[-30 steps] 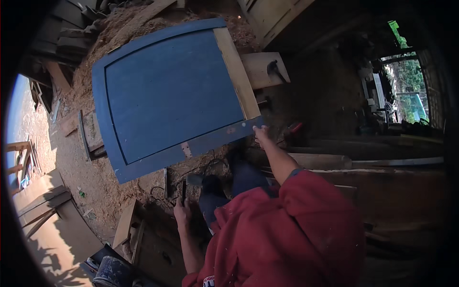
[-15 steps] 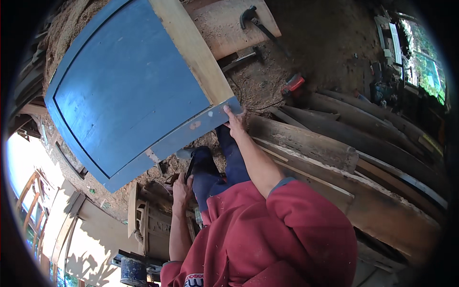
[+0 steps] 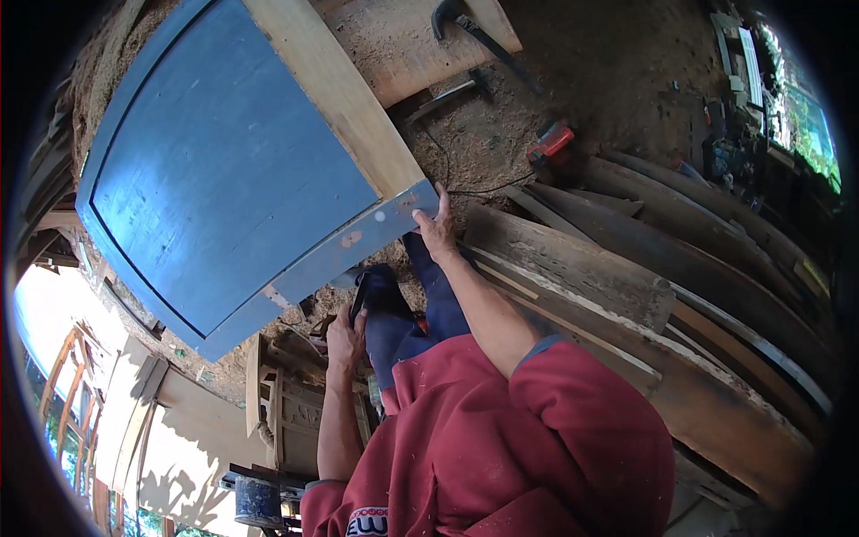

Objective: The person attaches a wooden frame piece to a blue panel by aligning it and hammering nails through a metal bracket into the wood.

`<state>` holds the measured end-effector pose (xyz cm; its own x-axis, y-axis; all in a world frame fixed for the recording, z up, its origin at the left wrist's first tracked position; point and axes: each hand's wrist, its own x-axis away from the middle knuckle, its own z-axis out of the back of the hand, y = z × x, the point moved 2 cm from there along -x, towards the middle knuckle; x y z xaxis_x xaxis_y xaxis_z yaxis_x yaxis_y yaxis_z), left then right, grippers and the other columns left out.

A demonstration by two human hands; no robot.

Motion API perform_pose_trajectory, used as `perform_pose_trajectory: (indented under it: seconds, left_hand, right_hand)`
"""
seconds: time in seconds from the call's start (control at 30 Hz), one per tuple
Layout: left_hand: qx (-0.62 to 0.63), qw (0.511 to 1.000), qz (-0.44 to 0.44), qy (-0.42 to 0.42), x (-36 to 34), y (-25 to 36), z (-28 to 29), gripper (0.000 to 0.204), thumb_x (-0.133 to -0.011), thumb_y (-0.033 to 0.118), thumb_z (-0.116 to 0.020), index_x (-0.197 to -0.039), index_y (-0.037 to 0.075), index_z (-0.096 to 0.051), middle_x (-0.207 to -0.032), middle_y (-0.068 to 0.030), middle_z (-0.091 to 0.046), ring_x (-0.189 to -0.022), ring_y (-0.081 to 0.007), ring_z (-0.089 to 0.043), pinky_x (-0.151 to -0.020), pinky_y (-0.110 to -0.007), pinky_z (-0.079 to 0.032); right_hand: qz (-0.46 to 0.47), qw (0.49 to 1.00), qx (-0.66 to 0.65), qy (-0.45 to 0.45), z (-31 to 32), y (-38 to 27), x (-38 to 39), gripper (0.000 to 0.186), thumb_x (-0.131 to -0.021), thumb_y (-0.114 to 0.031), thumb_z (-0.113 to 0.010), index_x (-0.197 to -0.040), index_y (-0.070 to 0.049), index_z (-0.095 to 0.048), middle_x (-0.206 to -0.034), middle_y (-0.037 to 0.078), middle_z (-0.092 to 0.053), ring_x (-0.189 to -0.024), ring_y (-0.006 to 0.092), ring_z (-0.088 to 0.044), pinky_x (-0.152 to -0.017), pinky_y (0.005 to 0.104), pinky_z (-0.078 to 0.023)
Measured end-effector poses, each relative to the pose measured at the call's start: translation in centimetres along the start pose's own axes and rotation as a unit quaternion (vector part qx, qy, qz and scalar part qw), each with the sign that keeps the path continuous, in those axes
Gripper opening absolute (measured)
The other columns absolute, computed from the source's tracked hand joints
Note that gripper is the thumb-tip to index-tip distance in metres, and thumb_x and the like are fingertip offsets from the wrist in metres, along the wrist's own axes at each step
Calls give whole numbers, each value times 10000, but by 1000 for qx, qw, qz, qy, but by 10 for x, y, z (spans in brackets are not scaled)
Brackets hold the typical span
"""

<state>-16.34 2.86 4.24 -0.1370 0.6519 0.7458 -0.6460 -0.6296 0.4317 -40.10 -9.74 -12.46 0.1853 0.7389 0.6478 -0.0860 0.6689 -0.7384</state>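
A large blue wooden door panel (image 3: 233, 179) lies before me, with an unpainted wood strip (image 3: 335, 94) along its right side. My right hand (image 3: 435, 231) grips the panel's near right corner, thumb on the painted face and fingers round the edge. Pale patches mark the blue near rail. Below that rail, my left hand (image 3: 344, 338) is closed round a tool with a dark handle (image 3: 359, 302). The tool points up toward the panel's near edge. Its grey head is mostly hidden, so its exact kind is unclear.
Behind the panel, a claw hammer (image 3: 483, 40) rests partly on a sawdust-covered board (image 3: 403, 54). Another hammer (image 3: 456, 97) and a red tool (image 3: 549, 141) lie on the sawdusty ground. Long planks (image 3: 573, 268) are stacked at right; a paint-stained can (image 3: 258, 503) stands at lower left.
My right hand has shifted slightly along the corner, its fingers now further round the edge. The left hand's tool has tilted more upright. The whole view has moved a little.
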Motion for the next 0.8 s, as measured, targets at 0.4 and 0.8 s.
perform_pose_trajectory:
  seconds: [0.4,0.8]
  left_hand:
    - [118,992,28,27,-7,6,-23,327,-1002,307,-584,-1092,-6,-616,-802,-249,-673,-789,-472,-668,-715,-540,-511]
    - [809,567,47,150,-86,62,-57,207,-1007,41,-589,-1213,53,-575,-1123,-80,-581,-1082,-226,-624,-967,-468,-578]
  right_hand:
    - [-31,992,121,5,5,-30,-2,767,-883,-429,-754,-1435,9,-449,-1245,229,-634,-1091,322,-655,-943,422,-529]
    - [348,668,649,109,70,-240,-251,754,-821,-270,-754,-1485,-141,-422,-1340,245,-536,-1263,416,-519,-1032,517,-440]
